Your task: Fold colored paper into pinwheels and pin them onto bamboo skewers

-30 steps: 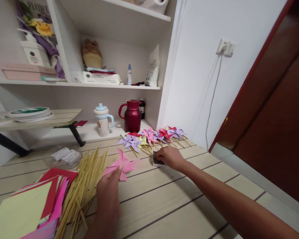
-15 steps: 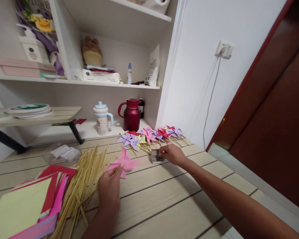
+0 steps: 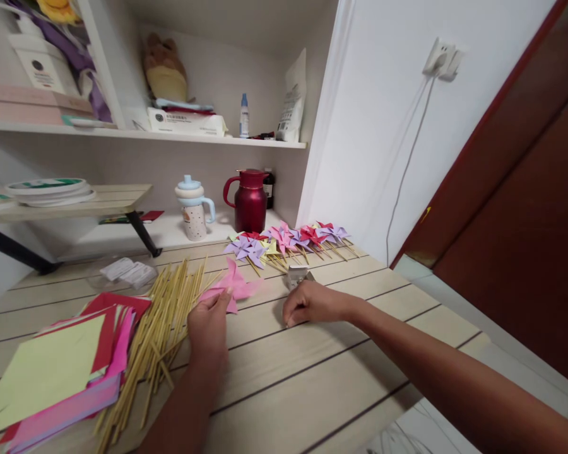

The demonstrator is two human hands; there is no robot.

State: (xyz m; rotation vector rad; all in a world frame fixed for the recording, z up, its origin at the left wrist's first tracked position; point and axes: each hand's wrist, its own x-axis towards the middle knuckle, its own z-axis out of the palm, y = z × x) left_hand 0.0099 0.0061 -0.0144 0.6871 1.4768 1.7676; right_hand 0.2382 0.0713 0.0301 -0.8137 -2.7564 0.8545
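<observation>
Between thumb and fingers, my left hand (image 3: 209, 325) pinches a pink paper pinwheel (image 3: 236, 285) above the table, beside a heap of thin wooden sticks (image 3: 165, 321). My right hand (image 3: 307, 302) is closed in a pinch just in front of a small open box (image 3: 297, 275). Something tiny seems to show at its fingertips, too small to name. Behind the box lie several finished pinwheels on sticks (image 3: 284, 239) in purple, pink, red and yellow.
Coloured paper sheets (image 3: 52, 362) are stacked at the left, near a clear plastic container (image 3: 123, 272). A spotted cup (image 3: 194, 214) and a red jug (image 3: 250, 205) stand at the back. A small raised stand (image 3: 113, 197) is at the left.
My right hand has come out of the small box and moved toward me, its fingers still pinched. My left hand keeps its hold on the pinwheel. The view has tilted down slightly.
</observation>
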